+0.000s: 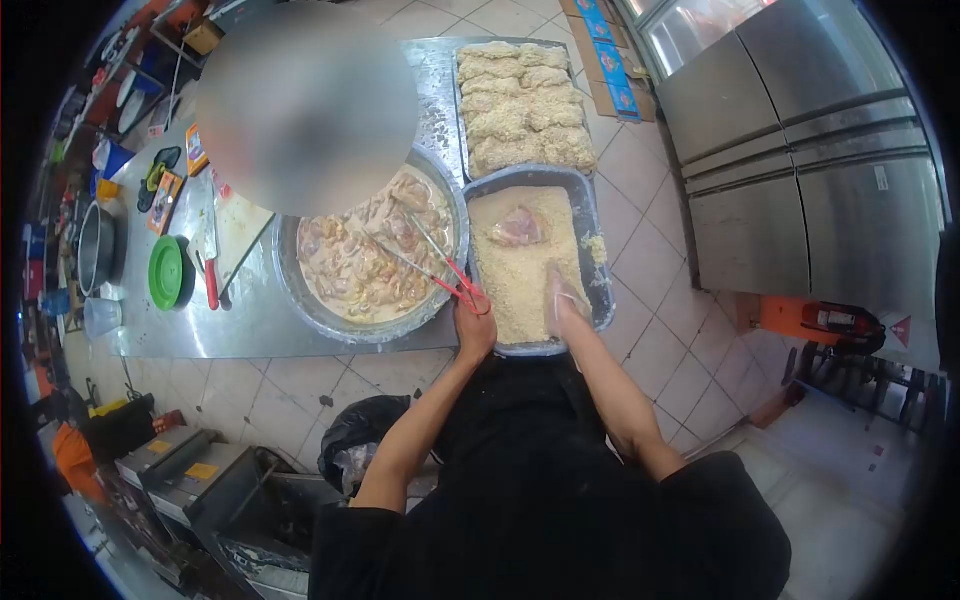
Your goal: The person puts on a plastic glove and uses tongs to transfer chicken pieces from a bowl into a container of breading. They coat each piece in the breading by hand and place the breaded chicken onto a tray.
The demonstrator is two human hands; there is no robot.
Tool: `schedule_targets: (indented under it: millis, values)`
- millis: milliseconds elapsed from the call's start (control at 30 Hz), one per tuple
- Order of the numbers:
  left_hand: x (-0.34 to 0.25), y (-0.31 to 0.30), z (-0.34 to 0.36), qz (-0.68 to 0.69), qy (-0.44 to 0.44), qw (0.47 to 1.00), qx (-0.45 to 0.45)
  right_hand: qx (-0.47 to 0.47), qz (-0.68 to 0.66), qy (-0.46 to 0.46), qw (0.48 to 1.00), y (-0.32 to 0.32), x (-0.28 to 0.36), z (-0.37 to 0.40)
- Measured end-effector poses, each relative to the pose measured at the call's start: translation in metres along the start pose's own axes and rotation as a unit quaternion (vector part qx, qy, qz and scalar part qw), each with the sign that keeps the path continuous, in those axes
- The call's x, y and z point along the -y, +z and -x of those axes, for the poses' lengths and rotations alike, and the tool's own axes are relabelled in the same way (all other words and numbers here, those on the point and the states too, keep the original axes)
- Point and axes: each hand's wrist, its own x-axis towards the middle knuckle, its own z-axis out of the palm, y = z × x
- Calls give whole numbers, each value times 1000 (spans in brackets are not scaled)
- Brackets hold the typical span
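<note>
At counter (232, 322), left hand (475, 326) gripping tongs (432, 262) over chicken bowl (296, 292), right hand (565, 304) in crumbs (520, 285), grip unclear

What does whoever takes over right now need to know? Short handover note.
Left hand: grip shut on the tongs, tips over the bowl.
Right hand: down in the crumbs at the near end of the crumb tray; can't tell if it holds anything.
Things: bowl holds many pieces of wet chicken. One bare piece lies on the crumbs at the tray's far end, apart from the right hand.
Done: far tray is packed with breaded pieces.
Left: coat the piece on the crumbs, then the rest of the bowl.
</note>
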Motion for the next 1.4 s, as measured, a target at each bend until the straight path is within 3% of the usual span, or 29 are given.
schedule_targets:
  millis: [67, 200, 267, 300, 333, 367, 400, 433, 467, 500, 533, 600, 700, 833, 900, 1000, 1033, 1100, 1233, 1300, 1333, 1400]
  values:
    - [-12, -2, 3, -3, 20, 1000, -13, 50, -241, 68, 967, 0, 2, -1]
    - [-18, -2, 3, 0, 43, 999, -33, 101, -344, 29, 933, 12, 40, 8]
    - [-13, 0, 3, 7, 42, 998, -35, 43, -233, -94, 967, 10, 69, 26]
    - [-11, 0, 3, 19, 42, 998, -38, 44, -234, -94, 967, 3, 80, 30]
    - [-9, 0, 2, 19, 43, 998, -40, -7, 47, -139, 989, -7, 92, 31]
    - [-8, 0, 1, 3, 58, 997, -42, -58, 325, -175, 928, -12, 102, 27]
    - [-6, 1, 1, -12, 71, 996, -44, -159, 403, -212, 876, -2, 98, 1]
    - [-4, 1, 1, -12, 69, 996, -49, -156, 406, -214, 874, 2, 101, -17]
    - [-2, 1, -1, -10, 41, 999, -30, -145, 413, -408, 801, 6, 107, -32]
    - [0, 0, 1, -10, 11, 1000, -9, -126, 400, -582, 697, 11, 111, -45]
    - [-3, -2, 4, -12, 6, 1000, -13, -119, 401, -581, 698, 18, 113, -58]
    - [-10, -3, 2, -9, -23, 1000, -6, -5, 424, -710, 562, 35, 123, -79]
    - [-11, -4, 4, -40, -25, 999, -13, 87, 530, -659, 527, 33, 126, -93]
    - [-4, -2, 3, -35, -41, 998, -17, 117, 571, -606, 541, 9, 97, -68]
    - [-12, -1, 4, -29, 7, 998, -56, 92, 660, -515, 539, 2, 85, -47]
    - [-18, -5, 4, -49, -11, 998, -37, 69, 621, -560, 545, 2, 73, -53]
    - [-20, -5, 3, -51, -19, 998, -41, 78, 621, -559, 544, 4, 75, -57]
    - [-24, -9, 4, -31, -112, 993, 15, 74, 648, -465, 598, 13, 81, -66]
    - [-19, -5, 6, -82, -32, 995, -36, 56, 635, -453, 623, 20, 79, -81]
    - [-28, -7, 4, -52, -53, 997, -17, 12, 581, -377, 721, 25, 81, -86]
    - [-23, -6, 3, -51, -47, 997, -16, 8, 579, -380, 721, 22, 76, -96]
    - [-11, -1, 3, -65, 15, 996, -55, -90, 482, -295, 820, 9, 67, -114]
